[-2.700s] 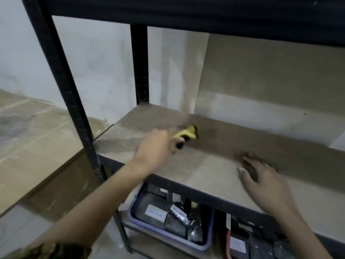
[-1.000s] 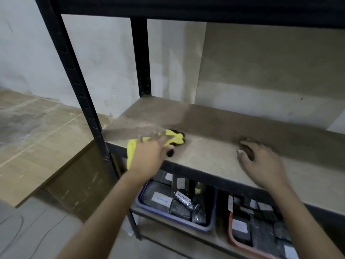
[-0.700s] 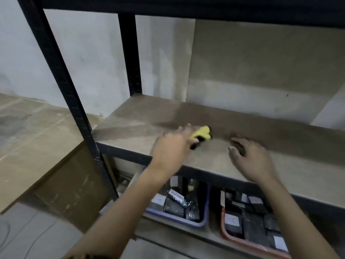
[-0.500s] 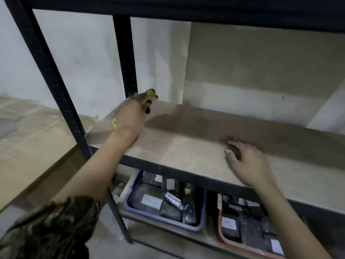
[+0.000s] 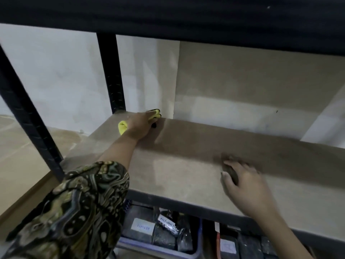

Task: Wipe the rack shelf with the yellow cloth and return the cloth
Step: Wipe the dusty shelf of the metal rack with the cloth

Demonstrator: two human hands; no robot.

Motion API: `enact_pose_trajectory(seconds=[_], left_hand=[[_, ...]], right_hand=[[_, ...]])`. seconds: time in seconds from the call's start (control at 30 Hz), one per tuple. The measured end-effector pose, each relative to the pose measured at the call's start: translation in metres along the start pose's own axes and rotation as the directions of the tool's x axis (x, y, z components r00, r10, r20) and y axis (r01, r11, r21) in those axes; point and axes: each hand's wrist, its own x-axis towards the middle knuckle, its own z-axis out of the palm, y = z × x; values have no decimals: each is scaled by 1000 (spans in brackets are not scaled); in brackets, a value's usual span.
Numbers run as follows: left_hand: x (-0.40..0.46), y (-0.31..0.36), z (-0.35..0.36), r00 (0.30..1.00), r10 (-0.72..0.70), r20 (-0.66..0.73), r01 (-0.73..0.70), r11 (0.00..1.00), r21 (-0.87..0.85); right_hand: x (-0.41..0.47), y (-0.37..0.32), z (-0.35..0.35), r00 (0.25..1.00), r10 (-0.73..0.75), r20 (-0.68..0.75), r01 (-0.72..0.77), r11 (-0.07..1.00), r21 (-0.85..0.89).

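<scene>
1. Your left hand (image 5: 139, 126) is pressed down on the yellow cloth (image 5: 123, 127), far back on the rack shelf (image 5: 186, 176).
2. The cloth is bright yellow and bunched up. One lump sticks out by your wrist, and a bit with a thin dark edge pokes out past your fingertips.
3. The cloth sits in the back left corner of the shelf, just beside the black back post (image 5: 111, 73).
4. Your left grip is curled over the cloth and has hold of it.
5. Your right hand (image 5: 244, 186) lies flat on the shelf, well apart from the cloth, near the front edge. Its grip is open, fingers spread, with nothing in it.
6. Your patterned sleeve (image 5: 78, 208) is close to the camera.
7. Under the shelf sits a blue bin (image 5: 198, 240) with dark packets inside.
</scene>
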Motion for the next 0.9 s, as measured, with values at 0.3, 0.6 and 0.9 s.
enact_pose_trajectory(seconds=[0.3,0.6,0.9], left_hand=[[17,29,18,966,224,127,-223,974,-26],[-72,62,5,884,435,171,-406,896,-178],[-161,80,-5,811,559,171,-544,829,-129]], right_hand=[[4,4,3,999,-17,-27,16,999,-29],[2,2,0,999,-23,-33,23,1000,6],[-2,1,-5,1000,-19,3,18,991,129]])
